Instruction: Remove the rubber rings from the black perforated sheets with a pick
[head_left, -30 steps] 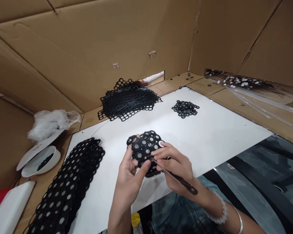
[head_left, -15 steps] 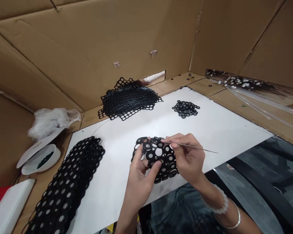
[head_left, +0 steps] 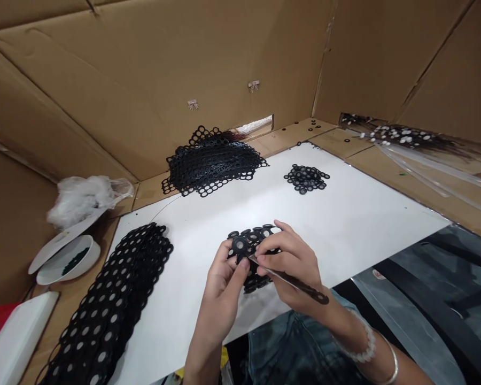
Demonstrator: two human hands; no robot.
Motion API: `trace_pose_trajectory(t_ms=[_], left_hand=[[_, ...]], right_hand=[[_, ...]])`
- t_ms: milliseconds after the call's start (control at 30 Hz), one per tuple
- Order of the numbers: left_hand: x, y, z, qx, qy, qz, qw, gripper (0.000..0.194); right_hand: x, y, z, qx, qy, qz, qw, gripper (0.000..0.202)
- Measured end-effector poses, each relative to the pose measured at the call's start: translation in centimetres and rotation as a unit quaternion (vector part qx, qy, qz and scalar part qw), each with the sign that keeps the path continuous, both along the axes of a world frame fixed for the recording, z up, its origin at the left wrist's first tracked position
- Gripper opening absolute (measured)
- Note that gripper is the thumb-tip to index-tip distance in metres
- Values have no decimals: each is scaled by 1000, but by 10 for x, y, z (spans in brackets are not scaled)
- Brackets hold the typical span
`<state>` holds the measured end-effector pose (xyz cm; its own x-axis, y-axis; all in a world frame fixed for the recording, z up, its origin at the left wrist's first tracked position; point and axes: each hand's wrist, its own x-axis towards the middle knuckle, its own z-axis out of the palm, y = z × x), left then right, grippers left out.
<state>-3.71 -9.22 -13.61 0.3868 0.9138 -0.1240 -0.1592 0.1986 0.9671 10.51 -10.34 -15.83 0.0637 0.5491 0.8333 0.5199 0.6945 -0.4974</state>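
Observation:
My left hand pinches the left edge of a black mesh piece made of linked rings, its thumb and fingers closed on it. In my right hand is a slim, flat, dark metal tool with a small hole near its rear end. Its tip meets the mesh close to my left thumb, beside a large ring. The right fingers hide part of the mesh. The piece is held up over the white board.
A long stack of ringed mesh lies on the left. Behind are a black mesh pile and loose rings. A white bowl and plastic bag stand far left. Cardboard walls enclose the back; clear strips lie right.
My right hand has moved slightly left and turned, so the tool now slants down toward me instead of lying nearly level. Its tip has shifted toward my left thumb.

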Motion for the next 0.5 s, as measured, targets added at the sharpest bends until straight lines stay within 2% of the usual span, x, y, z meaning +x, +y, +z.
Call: trace_pose_trajectory(t_ms=[100,267,400,500], left_hand=[[0,-3,1,28,37,3,999,20],[1,-10,3,126,128,5,984,23],[6,-11,3,116,161,-18,980,24],[11,-9,1,94,167,-32,981,26]], right_hand=[[-3,0,-1,9,0,-21,1000,19],[-10,0,-5,31,-18,-83,996,23],[-7,2,-10,39,-53,-110,992,21],[-3,6,-11,15,-12,-77,997,17]])
